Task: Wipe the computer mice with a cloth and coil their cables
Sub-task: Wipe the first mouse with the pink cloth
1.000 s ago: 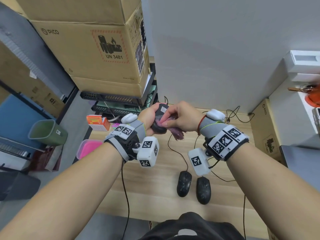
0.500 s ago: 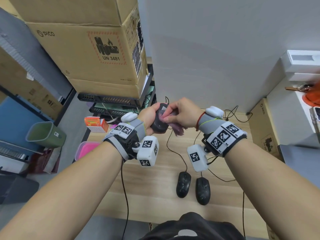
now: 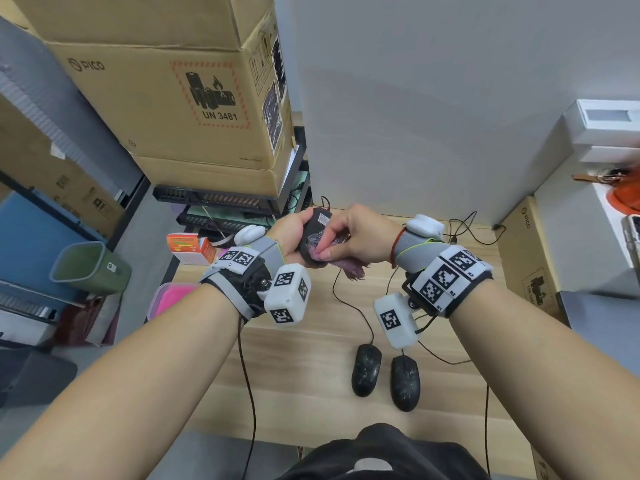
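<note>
My left hand (image 3: 289,233) grips a black computer mouse (image 3: 316,226), turned so its underside with a label faces up, above the far part of the wooden table (image 3: 304,358). My right hand (image 3: 360,239) presses a purple cloth (image 3: 346,266) against that mouse; the cloth's loose end hangs below my fingers. The held mouse's cable (image 3: 349,303) drops to the table. Two more black mice lie side by side near the front edge, one on the left (image 3: 366,369) and one on the right (image 3: 405,382), with their cables running away from me.
Stacked cardboard boxes (image 3: 166,98) rise at the far left over black network gear (image 3: 214,199). A pink container (image 3: 169,297) and an orange box (image 3: 190,249) sit at the table's left edge. A green bin (image 3: 88,268) stands on the floor. White shelving (image 3: 609,140) is on the right.
My right hand has slid the cloth down along the mouse's underside, towards me. The left hand keeps its hold on the mouse in about the same place.
</note>
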{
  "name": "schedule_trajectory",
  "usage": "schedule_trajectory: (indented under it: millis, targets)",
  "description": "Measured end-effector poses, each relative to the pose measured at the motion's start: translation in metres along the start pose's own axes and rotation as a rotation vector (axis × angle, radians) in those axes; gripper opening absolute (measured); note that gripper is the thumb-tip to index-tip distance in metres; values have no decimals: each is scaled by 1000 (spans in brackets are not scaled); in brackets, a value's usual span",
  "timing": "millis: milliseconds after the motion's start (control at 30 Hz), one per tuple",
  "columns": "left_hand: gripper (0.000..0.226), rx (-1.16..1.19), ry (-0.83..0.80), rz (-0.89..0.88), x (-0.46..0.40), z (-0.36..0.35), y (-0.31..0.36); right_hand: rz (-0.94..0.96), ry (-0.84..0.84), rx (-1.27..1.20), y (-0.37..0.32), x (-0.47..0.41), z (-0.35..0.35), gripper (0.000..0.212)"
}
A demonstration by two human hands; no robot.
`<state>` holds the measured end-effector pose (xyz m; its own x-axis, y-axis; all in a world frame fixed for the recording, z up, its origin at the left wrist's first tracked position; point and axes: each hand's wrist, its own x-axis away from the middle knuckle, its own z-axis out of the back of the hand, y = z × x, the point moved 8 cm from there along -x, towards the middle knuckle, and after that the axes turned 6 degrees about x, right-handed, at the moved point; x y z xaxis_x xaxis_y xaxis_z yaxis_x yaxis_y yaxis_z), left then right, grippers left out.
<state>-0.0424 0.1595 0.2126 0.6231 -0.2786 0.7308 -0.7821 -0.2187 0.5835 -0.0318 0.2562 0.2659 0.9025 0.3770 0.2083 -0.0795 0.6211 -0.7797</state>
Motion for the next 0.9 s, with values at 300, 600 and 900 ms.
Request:
schedule_trajectory:
  millis: [300, 600, 900]
  targets:
    - [52, -7, 10, 19, 1, -3, 2, 73, 227, 96, -14, -3, 10, 10]
    - [36, -1, 15, -28, 4, 2, 9, -51, 314, 8, 18, 1, 41, 31]
    - [30, 44, -75, -26, 5, -10, 4, -7, 334, -725, -2, 2, 38, 25]
